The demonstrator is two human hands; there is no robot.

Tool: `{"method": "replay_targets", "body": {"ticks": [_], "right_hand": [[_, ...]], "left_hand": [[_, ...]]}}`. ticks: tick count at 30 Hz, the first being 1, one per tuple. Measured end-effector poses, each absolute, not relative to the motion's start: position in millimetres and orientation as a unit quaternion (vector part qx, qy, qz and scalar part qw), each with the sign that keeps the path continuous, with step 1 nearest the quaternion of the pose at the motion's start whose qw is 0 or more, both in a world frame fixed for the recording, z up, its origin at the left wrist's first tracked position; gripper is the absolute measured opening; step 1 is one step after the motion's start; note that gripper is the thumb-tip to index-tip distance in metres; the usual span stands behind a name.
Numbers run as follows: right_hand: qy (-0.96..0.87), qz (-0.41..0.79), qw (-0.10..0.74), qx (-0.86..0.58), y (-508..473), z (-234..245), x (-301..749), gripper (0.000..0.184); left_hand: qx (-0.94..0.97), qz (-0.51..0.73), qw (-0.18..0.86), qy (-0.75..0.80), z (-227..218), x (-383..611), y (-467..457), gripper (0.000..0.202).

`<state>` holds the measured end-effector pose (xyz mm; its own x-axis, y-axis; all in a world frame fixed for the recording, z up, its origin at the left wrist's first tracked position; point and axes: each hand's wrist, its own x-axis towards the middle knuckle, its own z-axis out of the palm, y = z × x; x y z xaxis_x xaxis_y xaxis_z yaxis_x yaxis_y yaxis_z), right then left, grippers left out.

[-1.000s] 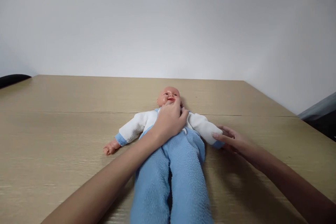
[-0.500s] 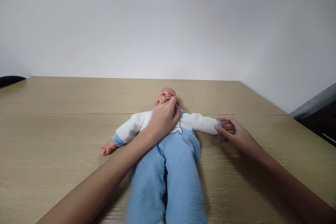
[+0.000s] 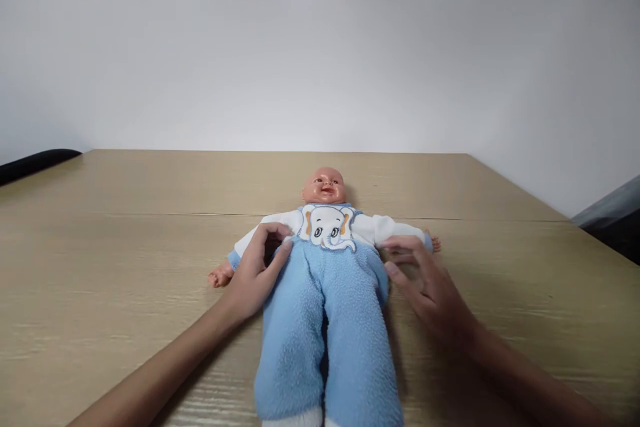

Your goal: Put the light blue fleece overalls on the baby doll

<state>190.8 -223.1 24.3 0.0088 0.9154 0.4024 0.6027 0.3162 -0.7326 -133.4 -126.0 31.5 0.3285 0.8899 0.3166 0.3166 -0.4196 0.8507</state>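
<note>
A baby doll (image 3: 324, 185) lies on its back on the wooden table, head away from me and arms spread. It wears a fuzzy suit (image 3: 300, 333) with blue trousers and white sleeves. An elephant patch (image 3: 327, 227) shows on the chest. My left hand (image 3: 263, 267) is at the doll's side by the sleeve, fingers apart, thumb by the waist. On the other side, my right hand (image 3: 425, 280), slightly blurred, is open with curved fingers between the sleeve and the hip. Whether its fingertips touch the cloth I cannot tell.
The table (image 3: 150, 240) reaches back to a white partition wall (image 3: 280, 73), which continues along the right. A black curved edge (image 3: 40, 161) shows at the far left. Something dark stands beyond the table at right.
My left hand has left the doll's face and come down to its side. My right hand has let go of the doll's hand and moved inward to the hip. The view has tilted up slightly.
</note>
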Motion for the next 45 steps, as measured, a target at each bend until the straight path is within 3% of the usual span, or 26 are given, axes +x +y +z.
{"method": "replay_targets", "body": {"ticks": [3, 7, 11, 17, 23, 28, 38, 45], "right_hand": [[-0.648, 0.341, 0.442, -0.519, -212.4, 20.5, 173.6, 0.028], [-0.625, 0.394, 0.432, -0.517, -190.0, 15.6, 177.8, 0.032], [-0.622, 0.440, 0.416, -0.496, -184.8, 12.4, 183.1, 0.042], [-0.444, 0.592, 0.514, -0.433, -191.9, 18.1, 167.1, 0.023], [-0.388, 0.581, 0.530, -0.479, -185.6, 7.8, 162.2, 0.041], [-0.402, 0.581, 0.528, -0.472, -183.2, -6.7, 169.9, 0.037], [-0.374, 0.599, 0.555, -0.440, -180.7, 5.2, 161.9, 0.040], [-0.381, 0.599, 0.556, -0.432, -181.7, 9.6, 159.9, 0.038]], "left_hand": [[0.741, 0.371, 0.374, 0.417, 24.7, -152.4, -129.7, 0.023], [0.762, 0.299, 0.391, 0.421, 25.6, -160.8, -126.3, 0.034], [0.754, 0.304, 0.418, 0.405, 26.7, -160.6, -126.2, 0.035], [0.692, 0.337, 0.507, 0.388, 24.3, -160.3, -129.7, 0.027], [0.648, 0.352, 0.557, 0.382, 19.2, -157.2, -131.1, 0.023], [0.665, 0.339, 0.547, 0.379, 27.1, -150.6, -135.7, 0.020], [0.710, 0.327, 0.496, 0.378, 16.6, -150.5, -129.2, 0.034], [0.684, 0.334, 0.529, 0.374, 26.0, -151.3, -126.6, 0.030]]}}
